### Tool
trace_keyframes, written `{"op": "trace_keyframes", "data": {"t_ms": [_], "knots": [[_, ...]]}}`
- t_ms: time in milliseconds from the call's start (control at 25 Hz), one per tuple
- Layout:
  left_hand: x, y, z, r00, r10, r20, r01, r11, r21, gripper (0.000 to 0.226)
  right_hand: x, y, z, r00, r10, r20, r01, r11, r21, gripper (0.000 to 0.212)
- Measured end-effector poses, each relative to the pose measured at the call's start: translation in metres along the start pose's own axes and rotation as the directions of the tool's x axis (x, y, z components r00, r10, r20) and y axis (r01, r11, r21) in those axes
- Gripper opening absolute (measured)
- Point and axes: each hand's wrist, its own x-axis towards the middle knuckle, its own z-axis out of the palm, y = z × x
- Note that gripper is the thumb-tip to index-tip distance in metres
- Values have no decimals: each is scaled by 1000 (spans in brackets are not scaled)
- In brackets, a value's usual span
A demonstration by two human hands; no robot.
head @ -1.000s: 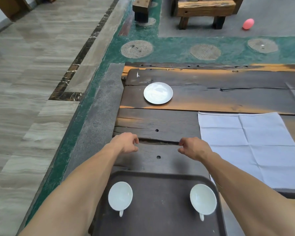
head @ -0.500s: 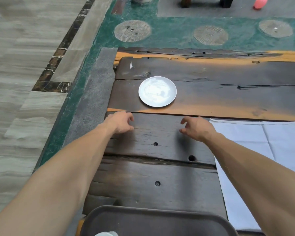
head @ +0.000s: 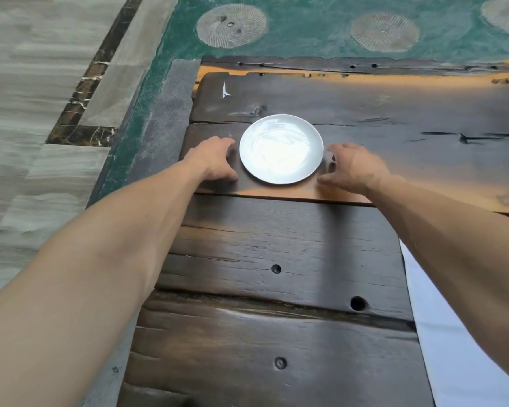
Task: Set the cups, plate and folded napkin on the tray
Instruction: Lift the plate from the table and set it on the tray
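Observation:
A small white plate (head: 281, 148) lies flat on the dark wooden table (head: 276, 259), toward its far left. My left hand (head: 215, 160) rests just left of the plate's rim, fingers spread and empty. My right hand (head: 354, 168) sits just right of the rim, also open and empty. Neither hand clearly touches the plate. A white napkin (head: 453, 333) lies unfolded along the right edge of the view, partly hidden by my right forearm. The tray and cups are out of view.
The table's left edge drops to a grey stone strip (head: 162, 118) and green floor (head: 306, 30). Several small holes (head: 357, 303) mark the near planks. An orange worn band (head: 394, 80) runs along the far planks.
Both hands have reached forward from the near planks to either side of the plate. The view has moved forward, so the tray with its two cups has dropped out of sight.

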Motion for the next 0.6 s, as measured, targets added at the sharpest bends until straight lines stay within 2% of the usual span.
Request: {"op": "trace_keyframes", "data": {"t_ms": [120, 200, 320, 440, 600], "knots": [[18, 5, -4, 999, 25, 33, -26, 1000, 7, 102, 15, -7, 4, 999, -19, 29, 16, 997, 81, 71], [27, 12, -6, 995, 43, 89, -50, 996, 72, 119, 25, -10, 7, 999, -12, 40, 6, 990, 138, 84], [36, 22, -7, 987, 78, 141, -99, 984, 148, 129, 38, -14, 7, 995, 2, 96, -22, 978, 207, 96], [39, 22, -4, 985, 88, 149, -113, 979, 171, 131, 47, -15, 7, 992, -5, 129, -28, 966, 256, 101], [34, 27, -6, 988, 90, 128, -109, 983, 146, 127, 44, -13, 9, 995, -26, 92, -4, 950, 311, 102]]}}
